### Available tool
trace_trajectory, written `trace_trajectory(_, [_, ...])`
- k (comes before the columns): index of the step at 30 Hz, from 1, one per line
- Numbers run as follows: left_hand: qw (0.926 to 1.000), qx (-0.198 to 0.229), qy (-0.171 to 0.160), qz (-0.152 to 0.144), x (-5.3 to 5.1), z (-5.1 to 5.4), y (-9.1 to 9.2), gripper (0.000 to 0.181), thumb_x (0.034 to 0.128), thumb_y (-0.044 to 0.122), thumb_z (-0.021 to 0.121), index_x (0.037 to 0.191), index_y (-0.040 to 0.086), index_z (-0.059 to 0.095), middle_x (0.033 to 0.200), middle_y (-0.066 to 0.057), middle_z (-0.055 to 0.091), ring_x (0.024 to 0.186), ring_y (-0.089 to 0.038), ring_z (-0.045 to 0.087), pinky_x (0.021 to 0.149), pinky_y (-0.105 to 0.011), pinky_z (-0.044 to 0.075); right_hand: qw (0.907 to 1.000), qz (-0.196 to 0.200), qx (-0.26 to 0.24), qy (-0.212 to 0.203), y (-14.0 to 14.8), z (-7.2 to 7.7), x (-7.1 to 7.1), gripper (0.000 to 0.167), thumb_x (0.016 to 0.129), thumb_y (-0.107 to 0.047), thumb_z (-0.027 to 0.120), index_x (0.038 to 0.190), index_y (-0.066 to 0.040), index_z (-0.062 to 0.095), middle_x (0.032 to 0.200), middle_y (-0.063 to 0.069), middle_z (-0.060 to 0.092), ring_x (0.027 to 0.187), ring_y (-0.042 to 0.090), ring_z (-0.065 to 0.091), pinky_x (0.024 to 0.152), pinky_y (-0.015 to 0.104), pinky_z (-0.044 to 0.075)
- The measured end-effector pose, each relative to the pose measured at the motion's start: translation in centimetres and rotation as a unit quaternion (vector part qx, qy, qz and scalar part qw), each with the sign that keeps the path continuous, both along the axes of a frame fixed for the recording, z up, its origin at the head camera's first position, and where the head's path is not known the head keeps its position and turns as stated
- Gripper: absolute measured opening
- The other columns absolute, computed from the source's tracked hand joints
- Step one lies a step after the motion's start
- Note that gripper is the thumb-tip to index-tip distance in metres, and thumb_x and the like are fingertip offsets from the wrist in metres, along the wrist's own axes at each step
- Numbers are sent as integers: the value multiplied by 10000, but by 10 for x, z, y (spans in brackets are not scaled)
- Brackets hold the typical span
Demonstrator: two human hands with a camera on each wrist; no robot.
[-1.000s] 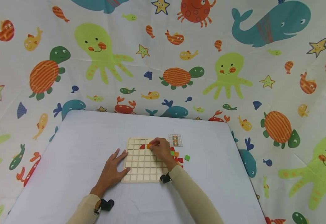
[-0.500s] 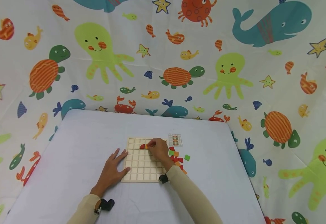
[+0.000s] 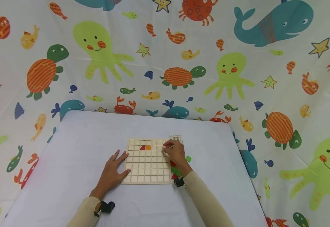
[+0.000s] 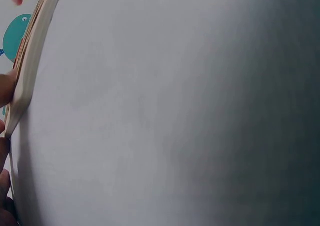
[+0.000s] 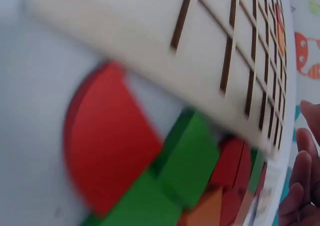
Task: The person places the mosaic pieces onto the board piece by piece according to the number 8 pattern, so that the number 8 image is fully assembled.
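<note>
A wooden grid board [image 3: 145,165] lies on the white table, holding a red rounded piece [image 3: 143,148] and, against its right side, an orange square [image 3: 148,148]. My left hand [image 3: 112,170] has its fingers spread, with fingertips and thumb touching the board's left edge. Over the board's upper right edge is my right hand [image 3: 176,153], fingers bent and no piece seen in them. The right wrist view shows a red quarter-round piece [image 5: 110,141] and green pieces [image 5: 185,161] beside the board; some pieces are hidden under my right hand and forearm in the head view.
A patterned card [image 3: 176,137] lies beyond my right hand, partly covered by it. One green square [image 3: 188,159] sits apart, right of the hand. A cloth printed with sea animals hangs behind the table.
My right hand has let go of the orange square and moved right, off the middle of the board. The orange square now shows fully beside the red piece. My left hand stays put.
</note>
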State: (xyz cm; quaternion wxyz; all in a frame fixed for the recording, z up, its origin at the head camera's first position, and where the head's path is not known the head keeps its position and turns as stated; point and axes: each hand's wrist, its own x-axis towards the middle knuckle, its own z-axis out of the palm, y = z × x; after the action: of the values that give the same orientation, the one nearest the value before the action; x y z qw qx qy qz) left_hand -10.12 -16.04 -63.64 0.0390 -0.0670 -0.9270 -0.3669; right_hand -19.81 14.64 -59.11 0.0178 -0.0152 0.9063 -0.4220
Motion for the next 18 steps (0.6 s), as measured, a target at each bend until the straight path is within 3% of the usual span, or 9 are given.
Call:
trace_trajectory(9, [10000,-31,70,1,0,-1,-2,738,880,296,829,1536,86,564,1650,-200,467,1556,-527,341,1239,-737,279,9923,-1116,299,-456,28,0,4,177,878,-263,884,991,-170,784,858,3,706,810,193,633,665,311,487])
trace_trajectory(18, [10000,-19,96,5,0,-2,1,731,875,300,824,1527,86,574,1637,-185,489,1555,-526,346,1238,-737,280,9871,-1275,713,-654,31,-8,4,175,890,-266,875,975,-151,774,844,24,671,794,197,593,657,308,470])
